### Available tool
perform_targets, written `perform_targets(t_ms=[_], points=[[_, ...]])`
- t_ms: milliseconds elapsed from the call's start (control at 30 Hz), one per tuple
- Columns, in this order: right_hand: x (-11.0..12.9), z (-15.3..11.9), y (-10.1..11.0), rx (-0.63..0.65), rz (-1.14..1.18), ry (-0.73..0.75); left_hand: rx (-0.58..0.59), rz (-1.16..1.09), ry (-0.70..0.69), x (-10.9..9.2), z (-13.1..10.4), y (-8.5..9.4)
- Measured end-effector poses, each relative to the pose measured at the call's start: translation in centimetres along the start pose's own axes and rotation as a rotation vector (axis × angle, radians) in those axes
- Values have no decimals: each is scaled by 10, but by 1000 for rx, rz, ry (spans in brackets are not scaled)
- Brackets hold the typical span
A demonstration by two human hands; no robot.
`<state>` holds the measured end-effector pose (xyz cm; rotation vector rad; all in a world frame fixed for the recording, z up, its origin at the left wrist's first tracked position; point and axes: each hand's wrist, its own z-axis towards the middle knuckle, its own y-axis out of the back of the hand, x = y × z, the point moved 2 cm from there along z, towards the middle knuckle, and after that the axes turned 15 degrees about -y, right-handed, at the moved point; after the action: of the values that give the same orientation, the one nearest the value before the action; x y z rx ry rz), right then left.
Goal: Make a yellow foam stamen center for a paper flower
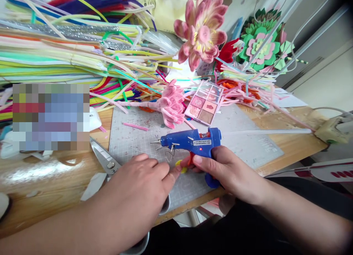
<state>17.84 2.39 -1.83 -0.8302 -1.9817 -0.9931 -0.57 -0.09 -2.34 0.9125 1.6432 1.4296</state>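
My right hand (234, 170) is wrapped around the handle of a blue hot glue gun (180, 141), its red light lit and metal nozzle pointing left. A clear glue stick (270, 132) sticks out of the gun's back. My left hand (150, 181) is in front of the gun, fingers curled, one fingertip at a small yellow piece (180, 166) beside my right fingers. Most of its grip is hidden. Scissors (109, 163) lie partly under my left forearm. Beyond the gun, a pink fuzzy flower (172, 104) with a stem rests on a grey cutting mat (234, 119).
Bundles of coloured pipe cleaners (55, 60) cover the back left. An open makeup palette (204, 102) lies on the mat. A large pink flower (202, 32) and a green paper succulent (260, 45) stand behind. A power strip (333, 128) is at the right edge.
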Motion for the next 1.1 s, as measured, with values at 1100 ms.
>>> perform_targets(t_ms=[1100], points=[[-31, -38, 39, -75, -257, -36, 70, -54, 91, -11, -2, 3]])
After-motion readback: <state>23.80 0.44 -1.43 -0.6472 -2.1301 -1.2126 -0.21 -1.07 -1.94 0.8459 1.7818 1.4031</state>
